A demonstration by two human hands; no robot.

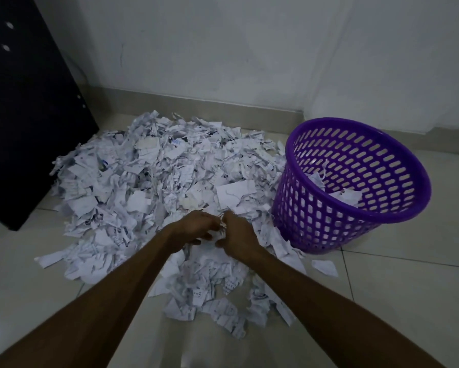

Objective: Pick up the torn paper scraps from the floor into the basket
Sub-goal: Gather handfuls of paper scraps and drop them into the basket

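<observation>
Scraps (154, 181) under both hands, seemingly pinched.

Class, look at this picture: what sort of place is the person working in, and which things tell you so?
Probably an indoor room corner, perhaps an office or home: a tiled floor, plain white walls with a skirting, and dark furniture beside the purple basket.
</observation>
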